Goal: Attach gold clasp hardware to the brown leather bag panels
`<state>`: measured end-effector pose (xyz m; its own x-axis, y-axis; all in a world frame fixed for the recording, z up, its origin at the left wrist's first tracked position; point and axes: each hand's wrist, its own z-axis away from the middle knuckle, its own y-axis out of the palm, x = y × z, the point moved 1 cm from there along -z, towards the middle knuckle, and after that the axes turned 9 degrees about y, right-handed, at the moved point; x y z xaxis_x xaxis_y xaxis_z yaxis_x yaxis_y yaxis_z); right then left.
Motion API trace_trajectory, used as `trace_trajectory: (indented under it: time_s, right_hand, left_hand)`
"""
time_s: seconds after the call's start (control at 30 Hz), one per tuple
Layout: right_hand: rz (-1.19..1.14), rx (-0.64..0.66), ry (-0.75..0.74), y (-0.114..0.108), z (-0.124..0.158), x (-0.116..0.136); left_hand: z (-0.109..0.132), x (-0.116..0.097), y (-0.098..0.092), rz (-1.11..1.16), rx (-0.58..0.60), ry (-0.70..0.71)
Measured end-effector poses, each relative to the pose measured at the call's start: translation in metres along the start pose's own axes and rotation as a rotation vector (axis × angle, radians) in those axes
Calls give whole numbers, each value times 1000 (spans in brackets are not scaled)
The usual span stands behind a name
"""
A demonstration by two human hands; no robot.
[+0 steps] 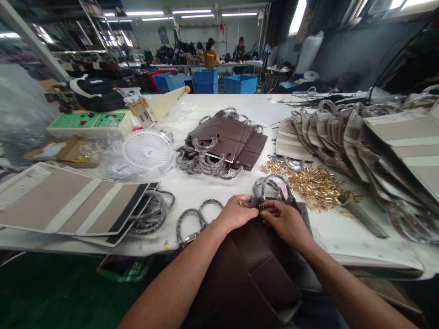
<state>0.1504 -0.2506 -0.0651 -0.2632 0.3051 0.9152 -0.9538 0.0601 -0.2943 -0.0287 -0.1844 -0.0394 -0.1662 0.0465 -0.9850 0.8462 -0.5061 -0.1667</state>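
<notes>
A dark brown bag panel (240, 274) drapes over the table edge toward me. Wrapped in clear film, its looped handle (272, 183) stands up at the top edge. My left hand (236, 212) is closed on that top edge beside the handle, with a ring on one finger. Close to it, my right hand (283, 219) pinches a small gold-coloured metal piece (261, 208) against the panel near the handle's base. The fingers partly hide this piece. More wrapped handles (190, 228) lie left of my left forearm.
Loose gold-coloured metal pieces (315, 185) are heaped at right beside a dark flat-bladed tool (365, 218). Brown panels (222, 137) lie stacked ahead, beige-backed panels (78, 201) at left, and a row of others (329, 128) at right. A white fan (148, 150) stands at left. People work far back.
</notes>
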Motion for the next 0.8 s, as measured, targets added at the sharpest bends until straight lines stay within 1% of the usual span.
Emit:
trace_trajectory:
  time_s: [0.07,0.13,0.2,0.3,0.4,0.47,0.53,0.67,0.7,0.73,0.8]
  right_hand:
    - [9,5,1,-2,0,1]
    - [32,-12,-10,-4,1,4]
    - [66,-61,-37,-4,3,9]
    - [152,-186,-93,0,7,16]
    - [235,-290,-136,6,9,18]
    - [270,-314,-159,6,8,18]
    - [279,-286,-159,2,5,18]
    - [175,-91,-80,-9,-2,13]
    - [153,-70,-78,-9,-3,12]
    - [142,-74,-88,-9,-4,12]
    - [149,-122,-123,-3,-5,11]
  left_hand:
    - [2,1,1,-20,-2,10]
    - [5,2,4,-36,-46,26]
    - [7,2,8,-46,-106,55]
    - [8,1,14,-56,-191,128]
    - [8,1,20,-25,-169,176]
    - [6,3,21,-7,-144,169]
    - [4,5,19,-3,-157,143]
    - [0,9,16,24,-132,113]
    - [-1,10,15,31,-121,106]
    - [-1,11,15,36,-113,98]
    - [-3,13,16,35,-118,78]
